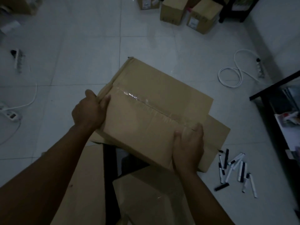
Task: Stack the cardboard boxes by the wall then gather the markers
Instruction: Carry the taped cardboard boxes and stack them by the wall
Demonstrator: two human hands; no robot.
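Cardboard box (151, 114), tape-sealed, is grasped at opposite ends by the left hand (89, 109) and right hand (189, 146), above another box (215, 137). Markers (233, 169) lie scattered on the floor (81, 46), right.

Both my bare forearms reach forward and inward. My left hand (90, 109) grips the far-left edge of the taped brown cardboard box (151, 111), thumb on top and fingers wrapped over the side. My right hand (189, 148) clasps its near-right corner, fingers flat on top.
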